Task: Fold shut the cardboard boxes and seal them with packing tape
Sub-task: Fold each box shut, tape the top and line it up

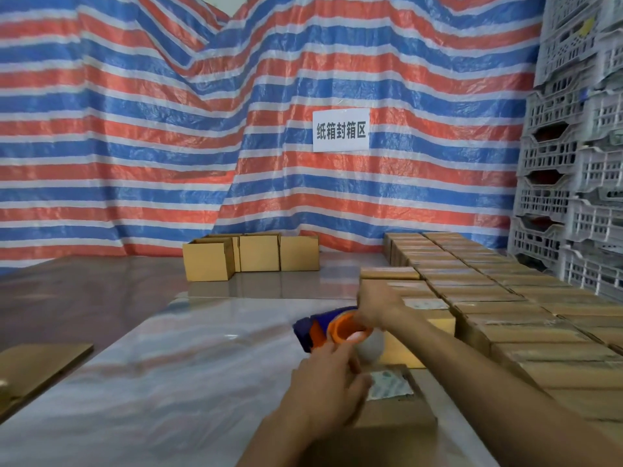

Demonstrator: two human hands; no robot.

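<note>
A small closed cardboard box (397, 417) with a pale label on top lies on the table close in front of me. My left hand (328, 382) is at its left edge, fingers curled over the top by the label. Just above and beyond it is an orange and blue tape dispenser (323, 328) with a grey tape roll. My right hand (377, 306) grips the dispenser from the far side. Both hands are motion-blurred.
Rows of sealed cardboard boxes (505, 298) fill the table's right side. Three open boxes (249, 256) stand at the far end before a striped tarp. Grey plastic crates (573, 163) are stacked at right. A flat cardboard sheet (37, 365) lies at left.
</note>
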